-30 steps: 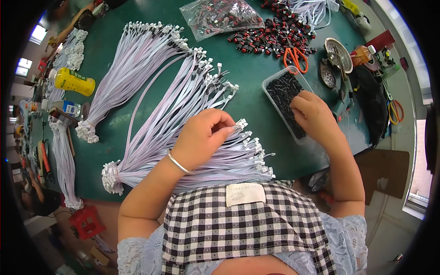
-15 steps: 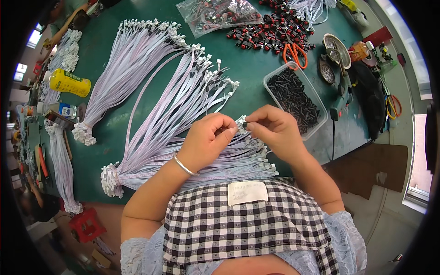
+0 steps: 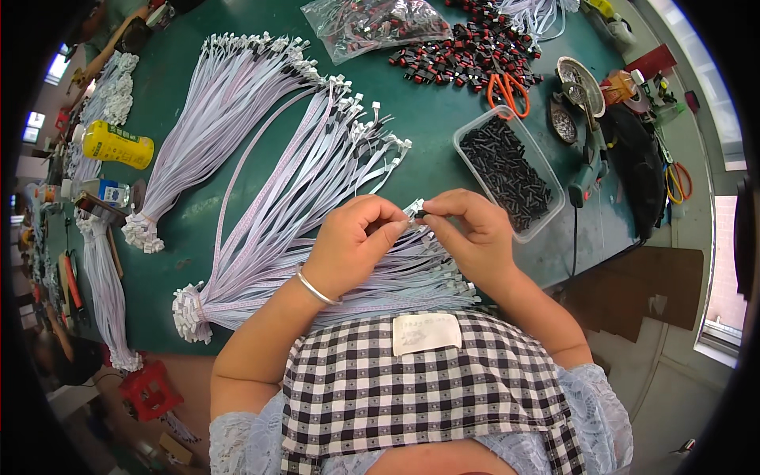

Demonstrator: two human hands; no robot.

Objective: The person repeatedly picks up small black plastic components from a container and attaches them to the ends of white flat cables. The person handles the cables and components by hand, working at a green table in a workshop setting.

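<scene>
Two hands: left hand (image 3: 356,241) and right hand (image 3: 467,229) meet at the near counter (image 3: 198,214) edge.
Grip: both pinch one white connector (image 3: 415,209) on a ribbon cable, fingertips closed on it.
Right side: clear tray of black parts (image 3: 507,170) just beside the right hand.
Left side: cable bundles (image 3: 317,166) fan out, leaving little bare green.
Far edge: orange scissors (image 3: 508,87).

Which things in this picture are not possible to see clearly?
- Head view: the connector between the left hand and right hand is mostly covered by fingertips and too small to read.
- The parts in the clear tray are too small to identify.
- The cable bundle under both hands is partly hidden by them.
- The scissors at the right rim are bent by the fisheye.
</scene>
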